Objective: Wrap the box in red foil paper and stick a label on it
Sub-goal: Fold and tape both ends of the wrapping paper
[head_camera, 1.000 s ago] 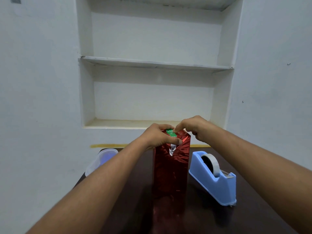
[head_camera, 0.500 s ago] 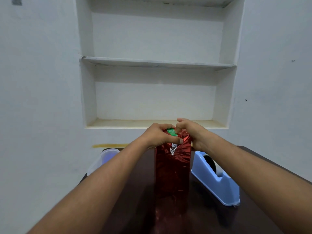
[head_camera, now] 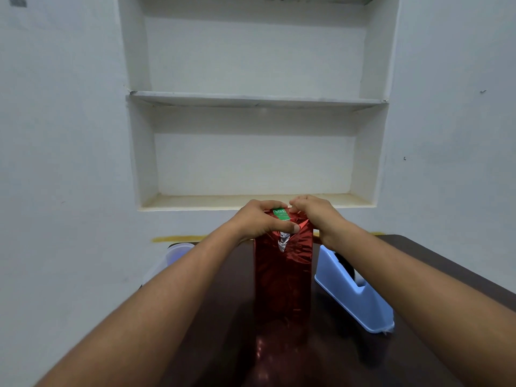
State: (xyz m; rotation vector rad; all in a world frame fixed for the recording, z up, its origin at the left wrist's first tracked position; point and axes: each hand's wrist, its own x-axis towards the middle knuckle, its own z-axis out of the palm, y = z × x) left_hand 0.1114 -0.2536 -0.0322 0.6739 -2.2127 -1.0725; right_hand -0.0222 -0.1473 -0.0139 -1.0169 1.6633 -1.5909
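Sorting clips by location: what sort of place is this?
Probably a plain room at home, not a shop: a bare built-in wall niche, a dark wooden table, and a blue tape dispenser.

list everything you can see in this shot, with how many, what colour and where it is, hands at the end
box: one, wrapped in red foil paper, upright at table centre, green top end still uncovered
tape dispenser: one, light blue, on table right of the box
plastic container: one, clear with bluish tint, at table's far left edge
table: one, dark brown, foreground
wall niche shelves: two tiers, white, behind table
yellow strip: one, on wall above the table edge
left hand: one, gripping the foil at box top
right hand: one, pinching the foil at box top
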